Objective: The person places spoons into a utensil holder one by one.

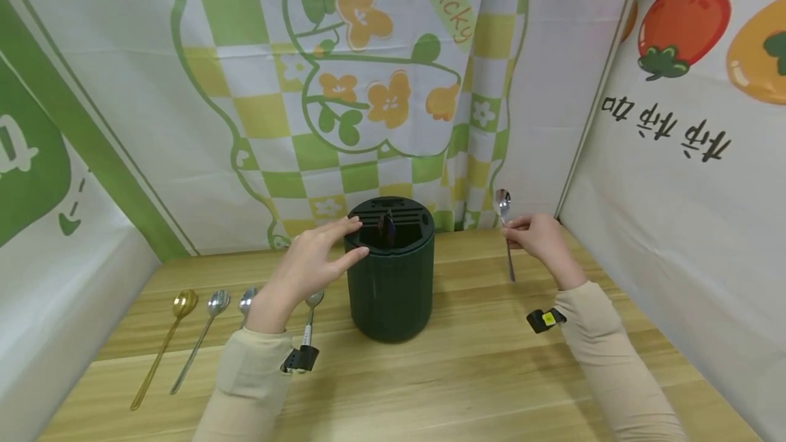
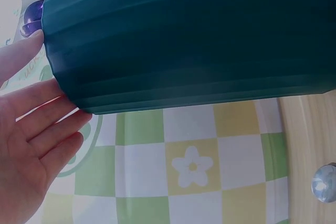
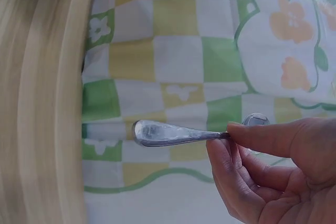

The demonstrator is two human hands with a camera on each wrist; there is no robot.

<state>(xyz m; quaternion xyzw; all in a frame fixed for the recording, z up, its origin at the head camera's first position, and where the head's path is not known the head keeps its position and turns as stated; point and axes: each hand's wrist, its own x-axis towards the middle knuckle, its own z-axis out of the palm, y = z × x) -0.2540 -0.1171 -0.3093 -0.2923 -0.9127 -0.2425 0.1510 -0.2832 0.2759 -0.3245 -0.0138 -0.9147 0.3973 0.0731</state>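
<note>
A dark green ribbed utensil holder (image 1: 391,292) with a slotted black top stands upright on the table. One dark purple, shiny utensil (image 1: 387,227) sticks up from its larger opening; its rounded purple end (image 2: 34,17) shows in the left wrist view. My left hand (image 1: 310,264) rests at the holder's left rim, thumb and fingers spread and loosely straight. To the right of the holder, my right hand (image 1: 540,241) pinches a silver spoon (image 3: 168,134) between thumb and fingers. Its bowl (image 1: 503,202) points up and its handle hangs down above the table.
On the left of the wooden table (image 1: 467,374) lie a gold spoon (image 1: 162,353), a silver spoon (image 1: 201,340) and others partly hidden by my left arm, including one (image 1: 312,312) with a white label. A checkered curtain (image 1: 331,169) hangs behind; a printed white wall (image 1: 675,224) borders the right.
</note>
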